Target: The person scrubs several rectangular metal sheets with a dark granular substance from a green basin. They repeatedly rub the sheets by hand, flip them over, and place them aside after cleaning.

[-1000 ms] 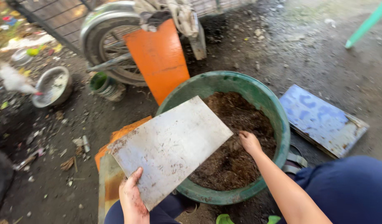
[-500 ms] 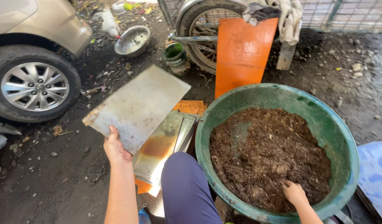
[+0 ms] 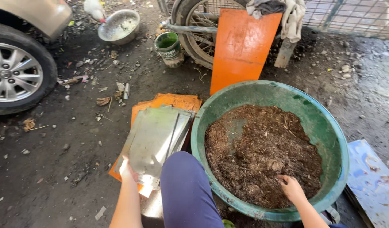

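Note:
A large green basin full of brown soil mix stands in front of me. My right hand rests in the soil near the basin's front rim, fingers spread. My left hand grips the near edge of a grey metal sheet, which lies on a stack of similar sheets over orange boards left of the basin. My knee in dark blue trousers is between the stack and the basin.
An orange board leans on a cart wheel behind the basin. A small green bucket and a metal bowl stand at the back. A car wheel is at left, a blue-white board at right.
My left hand has lowered the grey sheet from the air down onto the stack beside the basin. My right hand has stayed in the soil.

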Available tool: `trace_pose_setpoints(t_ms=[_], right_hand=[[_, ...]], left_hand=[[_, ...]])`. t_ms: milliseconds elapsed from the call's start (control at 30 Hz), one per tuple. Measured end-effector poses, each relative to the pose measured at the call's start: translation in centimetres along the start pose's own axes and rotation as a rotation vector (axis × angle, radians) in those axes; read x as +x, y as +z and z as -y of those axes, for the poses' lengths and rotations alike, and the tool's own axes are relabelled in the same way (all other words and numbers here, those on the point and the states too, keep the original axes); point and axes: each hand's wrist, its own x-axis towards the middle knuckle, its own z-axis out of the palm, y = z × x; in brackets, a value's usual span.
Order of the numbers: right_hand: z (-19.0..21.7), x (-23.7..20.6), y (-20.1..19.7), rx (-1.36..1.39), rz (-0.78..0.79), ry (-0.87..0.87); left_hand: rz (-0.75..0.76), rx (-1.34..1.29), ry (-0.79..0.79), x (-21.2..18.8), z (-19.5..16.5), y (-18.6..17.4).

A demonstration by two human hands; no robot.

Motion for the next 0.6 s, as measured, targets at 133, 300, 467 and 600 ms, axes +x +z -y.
trace_pose_setpoints(t_ms=[133, 300, 467, 600], right_hand=[[1.3, 0.4, -0.5, -0.212, -0.273, -0.230], [4.3, 1.4, -2.6, -0.215, -0.236, -0.085], [3.4, 2.9, -8.9, -0.084, -0.324, -0.178], [-3.8, 3.6, -15.5, 0.332, -0.946, -0.127]], left_hand=[[0.177, 0.129, 0.597, -0.1, -2.9, 2.3], [0.572, 0.479, 0.940, -7.5, -5.7, 11.6], [0.755, 1.071, 1.598, -15.9, -0.3, 22.7], [0.730, 1.514, 1.749, -15.6, 7.0, 26.8]])
